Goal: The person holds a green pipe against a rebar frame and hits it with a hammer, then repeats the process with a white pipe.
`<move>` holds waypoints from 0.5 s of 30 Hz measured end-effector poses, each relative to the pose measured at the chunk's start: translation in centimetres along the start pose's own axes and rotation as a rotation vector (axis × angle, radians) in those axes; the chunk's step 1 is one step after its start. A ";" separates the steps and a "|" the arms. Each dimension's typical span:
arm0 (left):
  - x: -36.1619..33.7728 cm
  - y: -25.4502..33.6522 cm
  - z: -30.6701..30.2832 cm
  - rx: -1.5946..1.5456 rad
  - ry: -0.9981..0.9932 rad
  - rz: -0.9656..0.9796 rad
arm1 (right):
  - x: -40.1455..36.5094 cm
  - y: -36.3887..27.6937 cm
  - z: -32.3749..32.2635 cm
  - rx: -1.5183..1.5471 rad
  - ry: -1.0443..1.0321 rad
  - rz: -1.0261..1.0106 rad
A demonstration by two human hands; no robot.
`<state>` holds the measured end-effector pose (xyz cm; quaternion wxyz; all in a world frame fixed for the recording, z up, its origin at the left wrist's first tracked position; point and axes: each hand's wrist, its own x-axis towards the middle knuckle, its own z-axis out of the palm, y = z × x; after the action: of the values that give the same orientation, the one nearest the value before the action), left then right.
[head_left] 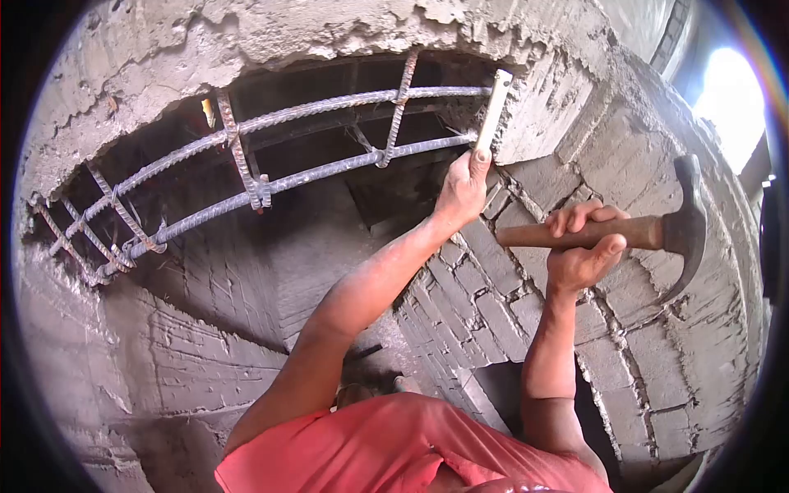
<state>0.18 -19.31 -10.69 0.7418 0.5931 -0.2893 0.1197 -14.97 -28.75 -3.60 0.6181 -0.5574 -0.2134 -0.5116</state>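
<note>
My left hand (464, 185) is closed round the lower end of a flat, pale bar (495, 111), which stands nearly upright against the broken concrete edge, at the right end of the opening. Wrapped round the wooden handle of a hammer (583, 233) is my right hand (583, 238). The hammer's dark metal head, with a long curved claw, points to the right, apart from the wall. Ribbed steel bars (304, 174) cross the opening to the left of my left hand, with shorter bars tied across them.
Rough concrete (164, 49) with a jagged lower edge runs above the opening. Mortared brickwork (657, 361) lies below and right of my hands. A dark gap (501, 386) shows beside my right forearm. Bright light (731, 90) enters at the upper right.
</note>
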 end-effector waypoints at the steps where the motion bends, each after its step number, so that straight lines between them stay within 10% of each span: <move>1: -0.2 -0.1 0.0 0.054 0.013 0.034 | -0.4 0.1 -0.2 0.008 0.006 0.004; 15: -1.0 3.1 -5.1 0.679 0.132 0.239 | -7.9 9.5 -1.5 0.301 -0.165 0.356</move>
<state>-0.78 -13.44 -9.45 0.5004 0.7587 -0.2516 0.3328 -10.18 -28.41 -15.08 0.7550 -0.5277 -0.2354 -0.3101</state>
